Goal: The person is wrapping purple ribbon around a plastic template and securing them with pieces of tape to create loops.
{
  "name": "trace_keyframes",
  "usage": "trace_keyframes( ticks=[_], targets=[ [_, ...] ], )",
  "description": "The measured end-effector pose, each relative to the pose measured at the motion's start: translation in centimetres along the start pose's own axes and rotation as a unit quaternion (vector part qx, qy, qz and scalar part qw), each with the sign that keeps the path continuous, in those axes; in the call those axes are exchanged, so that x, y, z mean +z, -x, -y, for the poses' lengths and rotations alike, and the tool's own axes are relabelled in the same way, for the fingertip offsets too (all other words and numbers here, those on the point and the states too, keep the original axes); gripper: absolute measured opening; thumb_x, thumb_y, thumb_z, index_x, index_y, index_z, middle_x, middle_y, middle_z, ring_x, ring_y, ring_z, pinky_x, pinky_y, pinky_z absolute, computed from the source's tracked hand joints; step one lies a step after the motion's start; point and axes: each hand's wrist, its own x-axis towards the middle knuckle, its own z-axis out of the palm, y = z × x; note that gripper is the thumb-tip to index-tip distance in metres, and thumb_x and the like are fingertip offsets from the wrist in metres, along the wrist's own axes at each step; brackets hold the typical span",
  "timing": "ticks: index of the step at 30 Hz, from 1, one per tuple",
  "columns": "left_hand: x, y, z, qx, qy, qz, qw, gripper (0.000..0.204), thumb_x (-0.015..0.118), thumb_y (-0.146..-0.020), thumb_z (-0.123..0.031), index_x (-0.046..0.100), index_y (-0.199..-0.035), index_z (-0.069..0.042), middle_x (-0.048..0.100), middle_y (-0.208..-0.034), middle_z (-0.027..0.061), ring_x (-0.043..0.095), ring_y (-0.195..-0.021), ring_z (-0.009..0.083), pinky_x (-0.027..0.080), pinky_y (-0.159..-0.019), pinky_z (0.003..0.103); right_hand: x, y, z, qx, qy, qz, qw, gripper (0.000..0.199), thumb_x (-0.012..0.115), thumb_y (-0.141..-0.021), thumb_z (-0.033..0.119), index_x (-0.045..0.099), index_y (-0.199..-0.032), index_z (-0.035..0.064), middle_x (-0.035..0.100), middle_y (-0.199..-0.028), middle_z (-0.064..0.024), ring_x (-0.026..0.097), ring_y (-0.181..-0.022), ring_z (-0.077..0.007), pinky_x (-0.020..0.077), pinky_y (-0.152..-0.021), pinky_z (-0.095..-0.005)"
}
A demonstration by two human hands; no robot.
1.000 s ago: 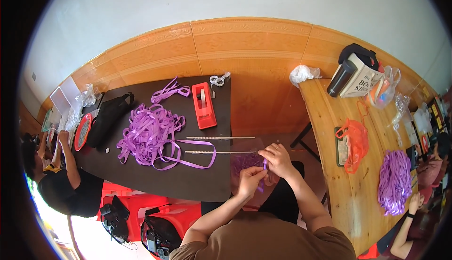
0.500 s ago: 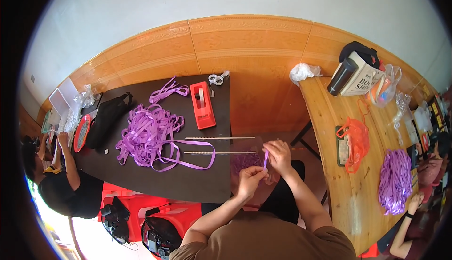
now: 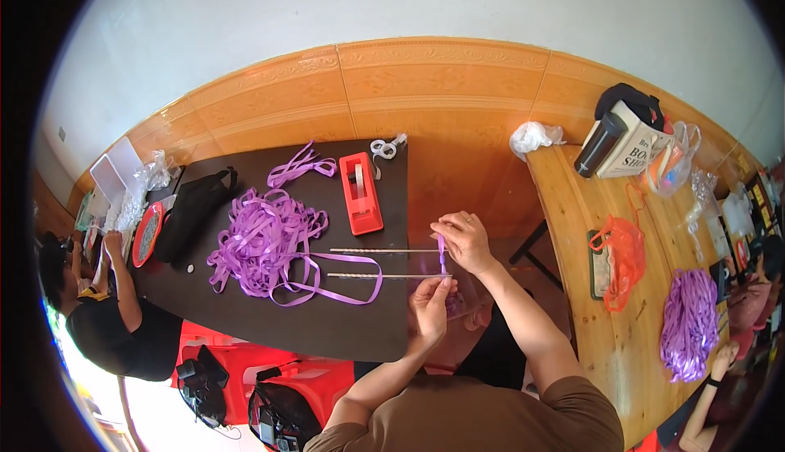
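Wearer's body as I log it from the head view: brown short-sleeved T-shirt, plain, no print visible, sleeves ending above the elbows. Both forearms bare. Left hand (image 3: 431, 309) bare, no glove, no watch seen. Right hand (image 3: 463, 239) bare, with a thin pale ring on one finger. Dark trousers show below the arms.

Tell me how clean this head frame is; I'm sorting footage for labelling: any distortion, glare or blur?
Head view: strong fisheye, the dark table edge bows, corners black; daylight blows out the lower left; both hands, left hand and right hand, look sharp.
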Motion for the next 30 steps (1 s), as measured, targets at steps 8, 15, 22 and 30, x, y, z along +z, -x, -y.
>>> trace_keyframes(
  ticks=[8,15,22,30],
  targets=[
    [-1.6,-0.1,1.0,-0.020,-0.033,-0.003,0.999,0.010,0.058,-0.088,-0.006,0.063,-0.092,0.001,0.066,-0.081,0.0090,0.061,-0.070,0.0146,0.049,-0.070,0.026,3.9,6.2,0.2,0.142,-0.217,0.097,0.961,0.016,0.064,-0.077,0.017,0.066,-0.089,0.0071,0.059,-0.083,-0.0085,0.057,-0.079,-0.0300,0.0436,-0.065,-0.0377],
    [-3.5,0.3,1.3,-0.084,-0.044,0.023,0.995,0.012,0.057,-0.089,-0.009,0.063,-0.093,0.000,0.066,-0.082,0.0089,0.062,-0.071,0.0136,0.049,-0.069,0.024,5.0,14.6,6.6,0.445,-0.450,0.064,0.772,0.007,0.053,-0.076,0.000,0.058,-0.081,-0.0001,0.059,-0.072,-0.0092,0.058,-0.067,-0.0208,0.0429,-0.059,-0.0337],
    [-4.8,0.8,1.2,-0.122,-0.113,0.018,0.986,0.012,0.062,-0.087,-0.012,0.066,-0.093,-0.002,0.066,-0.081,0.0043,0.059,-0.071,0.0091,0.046,-0.069,0.021,4.6,22.4,10.3,0.391,-0.484,0.190,0.759,0.014,0.049,-0.081,-0.005,0.061,-0.087,-0.0040,0.059,-0.073,-0.0011,0.053,-0.070,-0.0074,0.0434,-0.064,-0.0250],
    [-5.2,0.8,2.0,-0.080,-0.217,0.034,0.972,0.018,0.062,-0.086,-0.016,0.066,-0.092,0.001,0.062,-0.079,0.0017,0.052,-0.074,0.0060,0.040,-0.068,0.020,4.6,26.5,10.1,0.472,-0.471,0.303,0.681,0.018,0.057,-0.083,0.004,0.066,-0.096,-0.0048,0.069,-0.092,-0.0096,0.061,-0.085,-0.0106,0.0470,-0.078,-0.0244]
  ],
)
